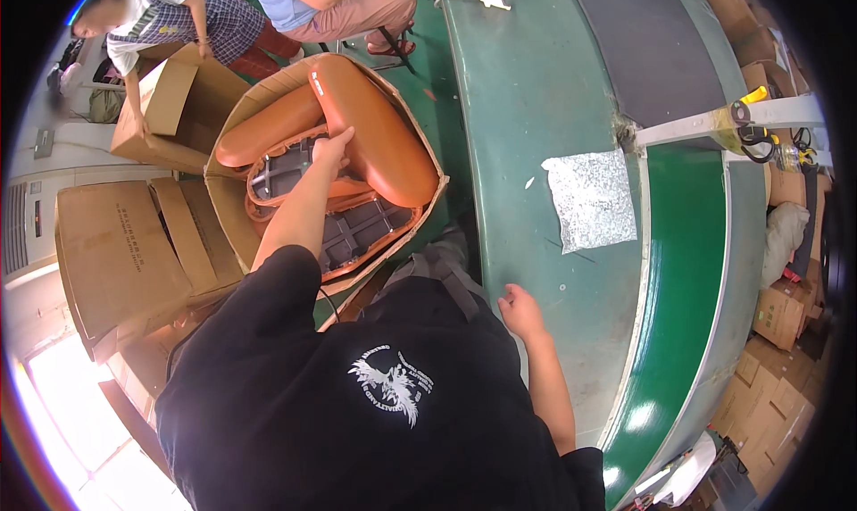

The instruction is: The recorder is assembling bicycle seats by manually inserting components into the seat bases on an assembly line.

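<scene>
Down in a large open cardboard box (234, 118) on the left lie several orange-brown padded seats, some with their black plastic undersides showing. My left hand (331, 151) reaches into the box, its fingers closed on the edge of a seat (379, 141) whose smooth padded side faces up. Beside that hand, a seat with a black underside (284, 174) lies turned over, and another seat (272, 132) rests behind it. Over the near left edge of the green table, my right hand (521, 313) is loosely curled with nothing visible in it.
A silver bubble-wrap pouch (591, 200) lies on the green table (527, 83), left of a shiny green conveyor strip (669, 306). A white metal bar (687, 129) crosses above. Cardboard boxes (120, 252) stand left. One person (192, 20) handles a box; another (339, 11) sits beyond.
</scene>
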### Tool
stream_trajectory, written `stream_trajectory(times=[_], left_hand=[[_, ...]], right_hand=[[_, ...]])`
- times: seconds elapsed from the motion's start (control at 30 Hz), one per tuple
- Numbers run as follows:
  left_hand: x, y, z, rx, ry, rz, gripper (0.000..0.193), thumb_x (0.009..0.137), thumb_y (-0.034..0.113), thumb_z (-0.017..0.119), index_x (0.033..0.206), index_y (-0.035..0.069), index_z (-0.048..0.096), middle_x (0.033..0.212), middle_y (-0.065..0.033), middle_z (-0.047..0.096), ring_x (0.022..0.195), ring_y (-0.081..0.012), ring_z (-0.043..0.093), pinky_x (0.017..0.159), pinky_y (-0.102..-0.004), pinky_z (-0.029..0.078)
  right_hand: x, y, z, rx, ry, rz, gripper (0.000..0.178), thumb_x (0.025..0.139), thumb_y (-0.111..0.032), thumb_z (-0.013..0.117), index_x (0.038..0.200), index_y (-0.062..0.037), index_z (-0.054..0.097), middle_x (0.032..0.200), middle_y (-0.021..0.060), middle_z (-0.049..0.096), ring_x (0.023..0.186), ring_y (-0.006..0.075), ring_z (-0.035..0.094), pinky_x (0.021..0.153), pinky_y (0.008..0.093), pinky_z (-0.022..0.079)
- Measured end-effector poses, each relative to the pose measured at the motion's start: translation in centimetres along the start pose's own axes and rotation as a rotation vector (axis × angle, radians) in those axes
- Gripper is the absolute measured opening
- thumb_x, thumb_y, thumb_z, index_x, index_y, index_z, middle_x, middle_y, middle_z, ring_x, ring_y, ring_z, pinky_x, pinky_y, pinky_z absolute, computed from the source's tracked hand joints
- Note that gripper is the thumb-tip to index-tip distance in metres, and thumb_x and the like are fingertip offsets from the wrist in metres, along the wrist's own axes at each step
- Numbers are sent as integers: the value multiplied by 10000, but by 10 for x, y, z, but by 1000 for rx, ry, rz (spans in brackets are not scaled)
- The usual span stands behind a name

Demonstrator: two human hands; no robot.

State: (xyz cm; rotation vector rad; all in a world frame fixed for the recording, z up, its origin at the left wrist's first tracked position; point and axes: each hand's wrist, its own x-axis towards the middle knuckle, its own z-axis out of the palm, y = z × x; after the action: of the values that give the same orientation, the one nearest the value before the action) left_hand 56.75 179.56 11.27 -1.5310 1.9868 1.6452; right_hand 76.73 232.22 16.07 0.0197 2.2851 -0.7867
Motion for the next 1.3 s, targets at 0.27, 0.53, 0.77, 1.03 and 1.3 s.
stream_trajectory(times=[0.27, 0.53, 0.77, 1.03, 1.3], left_hand=[[-12, 5, 16, -98, 50, -147, 689, 830, 451, 820, 1293, -9, 598, 1200, -132, 641, 1038, -279, 649, 836, -485, 582], [21, 15, 6, 294, 260, 40, 1217, 606, 654, 883, 1431, -123, 441, 1495, -259, 478, 1370, -345, 507, 1142, -416, 422], [-17, 50, 13, 527, 297, 178, 1070, 648, 673, 810, 1348, -88, 534, 1324, -257, 633, 1236, -375, 621, 1067, -448, 470], [-154, 136, 16, 488, 279, 780, 595, 735, 414, 830, 1040, -50, 616, 1119, -274, 678, 1054, -420, 662, 929, -469, 519], [-301, 146, 34, 1118, -403, 2000, 278, 819, 313, 741, 853, 98, 567, 852, -77, 575, 898, -299, 599, 884, -462, 404]], right_hand=[[21, -29, -11, 59, 122, -78, 419, 883, -221, 697, 1245, -20, 635, 1064, 196, 712, 998, 396, 677, 861, 465, 547], [-18, -8, 16, 50, 111, 3, 379, 887, -265, 676, 1195, -46, 647, 1059, 211, 711, 1009, 399, 675, 874, 485, 541], [-45, 20, 29, 68, 18, 167, 377, 884, -268, 670, 1188, -45, 646, 1131, 222, 697, 1081, 400, 657, 920, 488, 531], [-10, -15, -5, 57, 140, -2, 414, 875, -297, 683, 1194, -34, 653, 1114, 217, 693, 1054, 399, 659, 915, 472, 532], [-21, -87, -136, 1284, 45, -109, 416, 1014, -317, 583, 1291, -9, 613, 1112, 110, 709, 1022, 254, 688, 898, 396, 553]])
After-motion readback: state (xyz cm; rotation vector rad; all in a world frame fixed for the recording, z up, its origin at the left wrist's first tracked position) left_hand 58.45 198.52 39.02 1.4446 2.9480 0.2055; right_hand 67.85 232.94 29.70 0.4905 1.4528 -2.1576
